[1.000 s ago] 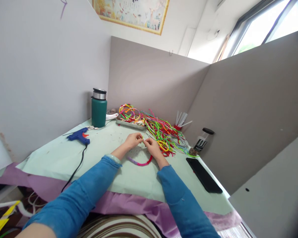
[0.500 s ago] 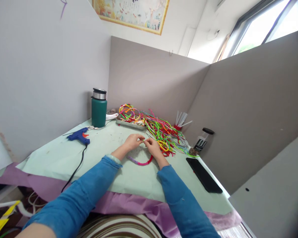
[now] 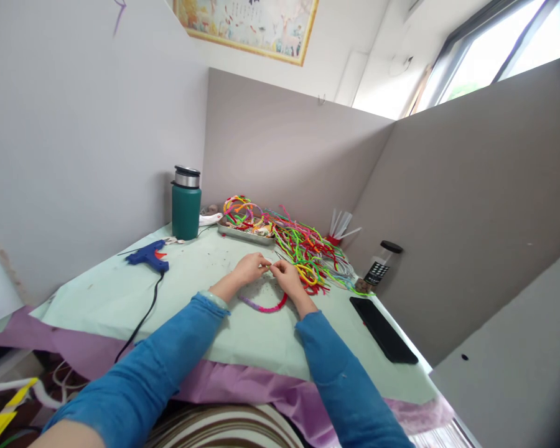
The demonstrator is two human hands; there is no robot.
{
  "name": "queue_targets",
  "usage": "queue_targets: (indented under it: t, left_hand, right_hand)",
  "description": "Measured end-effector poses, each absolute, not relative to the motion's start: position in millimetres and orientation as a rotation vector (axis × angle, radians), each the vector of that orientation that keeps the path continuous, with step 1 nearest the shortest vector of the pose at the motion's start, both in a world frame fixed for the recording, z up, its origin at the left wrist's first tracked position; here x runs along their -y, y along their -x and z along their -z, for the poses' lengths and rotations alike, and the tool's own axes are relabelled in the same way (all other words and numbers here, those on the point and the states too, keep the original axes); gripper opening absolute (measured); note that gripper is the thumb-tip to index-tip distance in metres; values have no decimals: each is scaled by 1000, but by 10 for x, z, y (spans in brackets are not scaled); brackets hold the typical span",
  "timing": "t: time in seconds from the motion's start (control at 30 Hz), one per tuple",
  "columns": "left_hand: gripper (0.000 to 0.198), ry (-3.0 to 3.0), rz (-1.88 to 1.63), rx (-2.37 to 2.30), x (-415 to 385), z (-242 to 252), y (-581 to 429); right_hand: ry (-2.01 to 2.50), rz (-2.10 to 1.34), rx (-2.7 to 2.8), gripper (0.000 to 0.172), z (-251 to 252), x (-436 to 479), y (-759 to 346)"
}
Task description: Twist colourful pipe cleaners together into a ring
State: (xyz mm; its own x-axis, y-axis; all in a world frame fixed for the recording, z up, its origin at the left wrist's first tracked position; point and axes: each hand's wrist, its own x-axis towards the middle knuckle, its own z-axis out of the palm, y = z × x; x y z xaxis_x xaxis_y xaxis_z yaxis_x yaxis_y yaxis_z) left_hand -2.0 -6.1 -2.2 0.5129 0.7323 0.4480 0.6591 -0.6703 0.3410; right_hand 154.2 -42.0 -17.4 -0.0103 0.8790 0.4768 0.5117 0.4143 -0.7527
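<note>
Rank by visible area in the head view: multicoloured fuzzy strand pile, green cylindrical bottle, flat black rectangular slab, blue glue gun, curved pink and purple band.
1. Multicoloured strand pile
2. Green bottle and black slab: too alike to rank; slab is nearer
3. Blue glue gun
4. Curved band

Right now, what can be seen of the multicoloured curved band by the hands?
The curved band runs lilac, pink, then red from left to right and looks soft and fuzzy. It appears to rest on the pale green table cover, bowed toward the person. Its red end meets the outline of the right hand; whether it touches there, or continues beyond, is unclear.
</note>
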Motion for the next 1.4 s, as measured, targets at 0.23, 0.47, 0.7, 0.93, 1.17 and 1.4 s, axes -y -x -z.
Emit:
queue_targets:
  t: [0.23,0.47,0.7,0.93,1.17,1.4]
  left_hand:
    - [26,-2633,-866,-1204,66,20,21]
    - [25,-2658,-798,-1126,93,-20,10]
    - [27,-2561,-780,-1140,79,-8,16]
    - [26,-2495,-775,-1169,119,-60,5]
    - [25,-2421,-732,-1222,148,-104,11]
    - [27,-2283,-691,-1228,172,-114,23]
  right_hand:
    - [1234,-448,1674,20,186,401,-1548]
    - [1222,-441,1689,21,183,406,-1551]
    - [1222,-456,1677,20,185,401,-1554]
    - [1220,-464,1673,20,176,406,-1547]
    - [1205,-467,1680,22,178,410,-1550]
    - [1217,-468,1684,20,188,398,-1552]
